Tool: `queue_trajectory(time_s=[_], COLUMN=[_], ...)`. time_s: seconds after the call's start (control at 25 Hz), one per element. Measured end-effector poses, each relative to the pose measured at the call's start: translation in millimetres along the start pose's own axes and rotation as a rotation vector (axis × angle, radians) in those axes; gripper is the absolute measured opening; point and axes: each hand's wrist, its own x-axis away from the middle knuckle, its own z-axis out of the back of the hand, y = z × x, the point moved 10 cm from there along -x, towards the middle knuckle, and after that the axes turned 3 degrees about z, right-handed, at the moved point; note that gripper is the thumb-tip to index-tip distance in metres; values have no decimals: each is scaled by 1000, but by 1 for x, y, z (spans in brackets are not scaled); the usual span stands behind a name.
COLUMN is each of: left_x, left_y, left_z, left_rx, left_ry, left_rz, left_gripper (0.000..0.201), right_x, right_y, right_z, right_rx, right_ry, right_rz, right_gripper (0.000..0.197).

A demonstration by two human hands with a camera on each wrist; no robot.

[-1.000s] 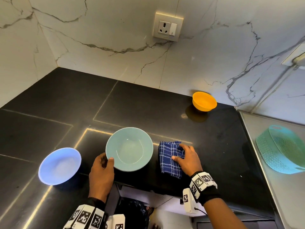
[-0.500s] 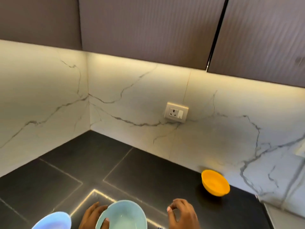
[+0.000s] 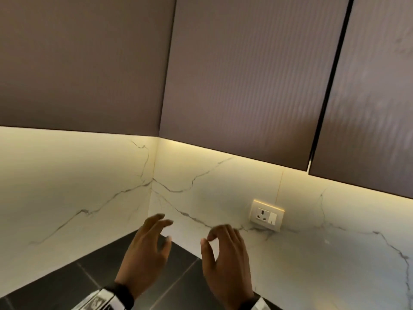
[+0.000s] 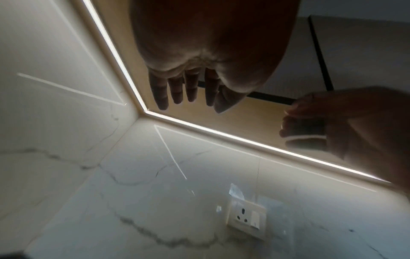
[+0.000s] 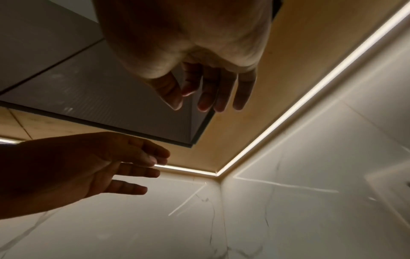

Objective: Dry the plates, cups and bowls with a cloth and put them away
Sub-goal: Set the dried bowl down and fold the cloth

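Observation:
No bowl, plate, cup or cloth shows in any current view. My left hand (image 3: 164,231) and right hand (image 3: 207,239) are both raised side by side in front of the marble wall corner, below the brown upper cabinet doors (image 3: 245,86). Neither holds anything. The left wrist view shows the left hand (image 4: 195,99) with straight fingers pointing up at the cabinet underside. In the right wrist view the right hand (image 5: 190,101) has loosely bent fingers, thumb near the index finger, nothing between them.
A shut cabinet door (image 3: 78,63) hangs on the left wall, two more on the back wall with a dark gap (image 3: 330,86) between them. A lit strip (image 4: 221,135) runs under the cabinets. A wall socket (image 3: 267,217) sits right of my hands. The black countertop (image 3: 67,280) lies below.
My head has tilted up from the counter to the cabinets. The left hand let go of the teal bowl, the right left the blue cloth, and both rose empty.

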Motion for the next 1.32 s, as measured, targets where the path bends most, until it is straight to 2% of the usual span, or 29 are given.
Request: queue_trajectory(time_s=[0.12,0.28,0.36,0.48,0.6,0.68,0.84,0.96,1.04,1.16,1.32], left_x=[-52,-112,-139,-174,-208,-228,-250,-253,-255,-252,-245], left_y=[22,51,61,74,76,75,86,93,93,91,94], left_z=[28,51,54,46,38,40,32,32,32,32,36], left_rx=[-70,-160,-220,-349,-477,-504,-537,-493,-498,-490,-455], left_ry=[45,135,176,232,268,297,352,402,390,351,370], left_rz=[-95,-219,-269,-376,-397,-366,-425,-487,-520,-519,-531], left_gripper=[47,61,71,89,103,107,108,95,91,96,102], right_x=[-63,-129,-157,-194,-218,-228,-241,-249,-251,-247,-244], right_y=[-27,-53,-62,-63,-54,-45,-36,-38,-41,-43,-52], right_z=[1,-8,-22,-52,-72,-81,-88,-92,-93,-94,-91], right_rx=[98,276,407,623,813,908,1041,1158,1209,1247,1275], right_ry=[63,110,82,-43,-163,-212,-205,-204,-214,-255,-246], right_rz=[120,235,281,291,201,131,103,134,150,167,198], right_gripper=[6,14,27,59,86,95,89,82,83,84,82])
